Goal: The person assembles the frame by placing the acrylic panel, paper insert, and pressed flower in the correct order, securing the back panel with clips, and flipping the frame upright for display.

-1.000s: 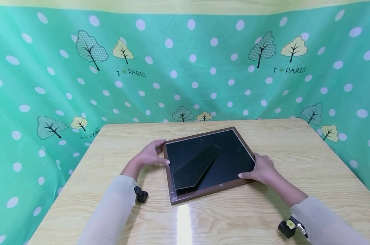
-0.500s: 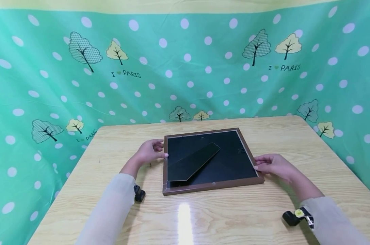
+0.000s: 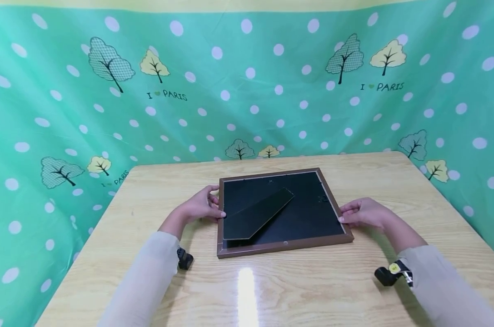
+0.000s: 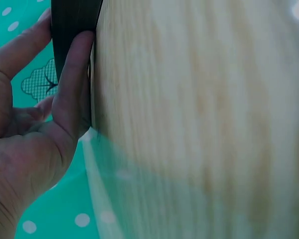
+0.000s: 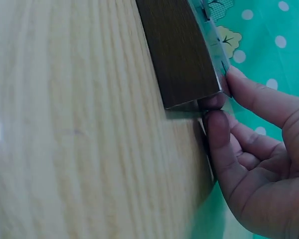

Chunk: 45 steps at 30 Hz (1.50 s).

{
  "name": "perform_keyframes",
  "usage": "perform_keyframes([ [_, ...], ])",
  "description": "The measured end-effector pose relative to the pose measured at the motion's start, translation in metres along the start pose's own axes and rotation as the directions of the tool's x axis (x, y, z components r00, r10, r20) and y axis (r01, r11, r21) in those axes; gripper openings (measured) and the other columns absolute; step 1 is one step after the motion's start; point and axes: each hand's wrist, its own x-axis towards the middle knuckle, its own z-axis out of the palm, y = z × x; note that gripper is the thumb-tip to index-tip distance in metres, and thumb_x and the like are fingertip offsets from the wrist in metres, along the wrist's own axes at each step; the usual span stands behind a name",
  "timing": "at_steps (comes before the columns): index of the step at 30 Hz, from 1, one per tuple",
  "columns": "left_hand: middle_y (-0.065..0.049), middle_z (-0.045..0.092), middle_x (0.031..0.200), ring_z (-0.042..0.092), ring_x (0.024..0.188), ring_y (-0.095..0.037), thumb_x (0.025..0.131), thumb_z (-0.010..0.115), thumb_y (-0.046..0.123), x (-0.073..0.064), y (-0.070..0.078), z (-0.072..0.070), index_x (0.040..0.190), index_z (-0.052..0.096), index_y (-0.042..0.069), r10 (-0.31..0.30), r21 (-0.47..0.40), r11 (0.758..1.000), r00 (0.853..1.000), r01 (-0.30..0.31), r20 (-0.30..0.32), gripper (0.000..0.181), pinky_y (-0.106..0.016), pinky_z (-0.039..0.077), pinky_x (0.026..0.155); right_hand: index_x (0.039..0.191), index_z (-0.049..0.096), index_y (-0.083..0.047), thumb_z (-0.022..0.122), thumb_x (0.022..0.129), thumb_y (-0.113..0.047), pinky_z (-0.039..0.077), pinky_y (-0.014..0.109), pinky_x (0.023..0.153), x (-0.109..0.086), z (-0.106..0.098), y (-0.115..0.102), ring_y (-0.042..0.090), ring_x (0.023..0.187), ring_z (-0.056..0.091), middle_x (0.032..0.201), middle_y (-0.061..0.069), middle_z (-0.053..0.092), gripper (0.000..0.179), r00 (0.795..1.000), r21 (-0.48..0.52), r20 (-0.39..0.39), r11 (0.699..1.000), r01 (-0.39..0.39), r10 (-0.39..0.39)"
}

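A brown picture frame (image 3: 308, 211) lies back side up on the table, its black backing and slanted easel stand (image 3: 259, 215) showing. At its left edge my left hand (image 3: 201, 206) pinches the rim, thumb on top. The left wrist view shows the dark frame side (image 4: 75, 25) between the thumb and a finger of that hand (image 4: 35, 134). My right hand (image 3: 365, 212) pinches the right edge near the front corner. In the right wrist view the frame's brown side (image 5: 179, 55) ends at this corner, with the right hand's fingertips (image 5: 218, 127) right there.
The pale wood-grain table (image 3: 296, 290) spreads around the frame, with a bright light reflection in front. Behind and beside it hangs a green dotted cloth (image 3: 271, 91). A small black wrist camera (image 3: 184, 259) sits on the left wrist, another (image 3: 386, 276) on the right.
The frame has turned slightly and now lies squarer, its front edge farther back. My right hand has shifted from the front corner's top to the right edge. Little changes over the last half second.
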Motion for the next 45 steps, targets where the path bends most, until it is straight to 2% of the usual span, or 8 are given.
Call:
perform_keyframes([
  [6,-0.023,0.041,0.118,0.057,0.087,-0.027,0.077,0.077,-0.01,-0.001,0.002,0.001,0.154,0.016,0.008,0.002,0.019,1.0,1.0,-0.002,-0.006,0.1,-0.042,0.059,0.071,0.123,0.048,0.02,0.075,0.085,-0.009,0.055,0.033,0.08,0.002,0.002,-0.01,0.017,0.086,0.064,0.104,0.017,0.062,0.055,0.999,-0.042,0.029,0.999,-0.017,0.018],
  [12,-0.022,0.041,0.117,0.056,0.089,-0.028,0.078,0.077,-0.008,-0.002,-0.003,0.001,0.155,0.015,0.009,-0.01,0.038,0.999,1.0,0.01,-0.011,0.1,-0.042,0.059,0.071,0.11,0.052,0.015,0.079,0.079,-0.008,0.053,0.034,0.075,0.001,0.013,-0.022,0.021,0.08,0.06,0.096,0.018,0.058,0.047,0.998,-0.163,-0.057,0.985,-0.046,0.037],
  [17,-0.022,0.041,0.118,0.056,0.09,-0.028,0.078,0.078,-0.007,-0.001,-0.004,0.003,0.155,0.016,0.011,-0.005,0.029,1.0,1.0,0.005,-0.016,0.1,-0.042,0.059,0.071,0.108,0.052,0.012,0.078,0.079,-0.008,0.048,0.034,0.073,-0.001,0.016,-0.023,0.023,0.079,0.055,0.09,0.014,0.056,0.044,0.995,-0.212,-0.099,0.976,-0.044,0.023],
  [23,-0.021,0.042,0.121,0.058,0.089,-0.027,0.078,0.078,-0.007,0.0,-0.005,0.007,0.156,0.018,0.014,-0.02,0.004,1.0,1.0,0.02,-0.016,0.1,-0.041,0.059,0.071,0.117,0.051,0.018,0.073,0.085,-0.01,0.051,0.03,0.073,-0.01,0.011,-0.009,0.02,0.084,0.056,0.098,0.015,0.058,0.048,0.999,-0.149,-0.047,0.989,0.008,-0.015],
  [27,-0.022,0.041,0.121,0.057,0.089,-0.027,0.078,0.077,-0.007,-0.002,-0.004,0.006,0.156,0.018,0.014,-0.025,0.005,1.0,0.999,0.025,-0.03,0.1,-0.042,0.059,0.071,0.121,0.049,0.018,0.071,0.085,-0.011,0.051,0.028,0.071,-0.009,0.012,-0.008,0.019,0.084,0.057,0.1,0.015,0.058,0.051,0.999,-0.109,-0.043,0.994,0.007,-0.012],
  [39,-0.021,0.041,0.12,0.055,0.089,-0.027,0.077,0.078,-0.007,-0.005,0.0,0.004,0.156,0.018,0.014,-0.02,0.015,1.0,0.999,0.02,-0.033,0.101,-0.041,0.059,0.071,0.106,0.051,0.012,0.073,0.081,-0.007,0.047,0.033,0.068,-0.006,0.019,-0.021,0.022,0.076,0.055,0.089,0.014,0.055,0.038,0.996,-0.171,-0.09,0.985,-0.028,0.013],
  [42,-0.02,0.041,0.12,0.056,0.089,-0.027,0.078,0.078,-0.007,-0.005,0.001,0.003,0.156,0.017,0.014,-0.022,0.012,1.0,0.999,0.022,-0.037,0.101,-0.041,0.059,0.071,0.108,0.051,0.013,0.073,0.082,-0.007,0.047,0.032,0.068,-0.007,0.019,-0.022,0.021,0.076,0.054,0.089,0.014,0.055,0.04,0.995,-0.185,-0.101,0.983,-0.011,-0.008],
  [45,-0.02,0.041,0.121,0.057,0.089,-0.027,0.076,0.079,-0.007,-0.003,0.002,0.003,0.157,0.014,0.018,-0.031,0.0,1.0,0.999,0.031,-0.031,0.106,-0.042,0.059,0.071,0.117,0.05,0.018,0.072,0.085,-0.011,0.049,0.031,0.066,-0.011,0.019,-0.018,0.02,0.077,0.055,0.093,0.015,0.056,0.048,0.993,-0.219,-0.108,0.975,0.02,-0.045],
])
